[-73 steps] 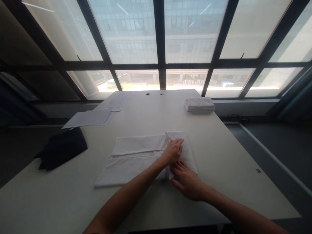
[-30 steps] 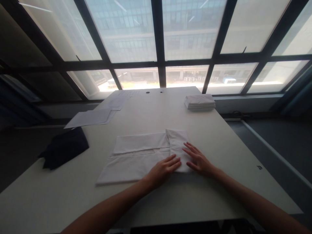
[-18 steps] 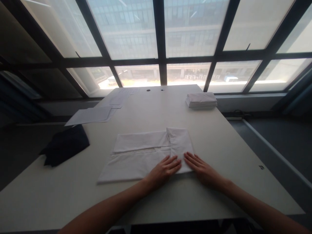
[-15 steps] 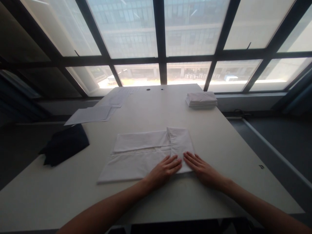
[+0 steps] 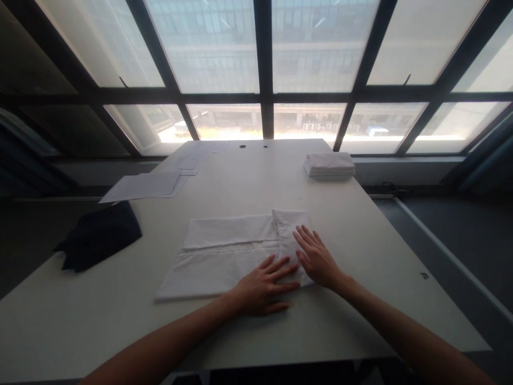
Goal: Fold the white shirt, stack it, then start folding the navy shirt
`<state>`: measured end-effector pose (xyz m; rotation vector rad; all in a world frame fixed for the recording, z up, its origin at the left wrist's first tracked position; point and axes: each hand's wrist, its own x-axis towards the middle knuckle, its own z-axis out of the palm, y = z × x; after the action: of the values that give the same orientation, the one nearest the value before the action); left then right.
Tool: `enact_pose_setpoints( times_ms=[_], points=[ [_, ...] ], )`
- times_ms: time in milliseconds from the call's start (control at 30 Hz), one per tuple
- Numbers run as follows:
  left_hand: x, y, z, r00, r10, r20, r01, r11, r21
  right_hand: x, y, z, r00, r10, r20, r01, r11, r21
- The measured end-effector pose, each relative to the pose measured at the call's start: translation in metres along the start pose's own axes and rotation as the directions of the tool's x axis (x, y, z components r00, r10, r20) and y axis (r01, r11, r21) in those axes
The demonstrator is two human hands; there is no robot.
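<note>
Office-like room: dark-framed windows (image 5: 409,48) across wall, building (image 5: 312,59) outside, long white table (image 5: 244,184), paper sheets (image 5: 142,185), curtains (image 5: 487,160).

Your left hand (image 5: 260,289) and right hand (image 5: 317,259) hide part of the folded right end of a white cloth (image 5: 220,262) — whether the latter's palm touches it cannot be told. Your forearms (image 5: 172,334) are cut off at the bottom, the windows (image 5: 204,48) at the top. A dark cloth (image 5: 102,235) loses its folds to shadow — marks on the far papers (image 5: 194,156) are too faint to read.
</note>
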<state>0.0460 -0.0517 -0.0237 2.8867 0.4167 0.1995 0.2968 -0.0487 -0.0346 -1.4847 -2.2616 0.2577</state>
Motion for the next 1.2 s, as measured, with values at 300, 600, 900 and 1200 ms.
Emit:
enact_pose_setpoints(
  times_ms=[300,600,900,1200],
  points=[
    [-0.002,0.003,0.000,1.000,-0.009,-0.003,0.009,0.999,-0.048,0.118,-0.001,0.045,0.936,0.328,0.126,-0.309,0.939,-0.150],
    [0.053,-0.023,-0.022,0.828,-0.359,-0.430,0.237,0.920,-0.311,0.114,0.014,0.051,0.984,0.084,0.158,-0.057,0.984,-0.171],
    [0.114,-0.120,0.015,0.671,-0.678,-0.302,0.603,0.735,-0.310,0.114,0.023,0.052,0.993,-0.004,0.114,0.008,0.999,-0.034],
    [0.101,-0.114,0.020,0.773,-0.596,-0.217,0.615,0.788,0.027,0.074,0.069,0.022,0.948,0.296,0.121,-0.262,0.936,-0.233]
  ],
)
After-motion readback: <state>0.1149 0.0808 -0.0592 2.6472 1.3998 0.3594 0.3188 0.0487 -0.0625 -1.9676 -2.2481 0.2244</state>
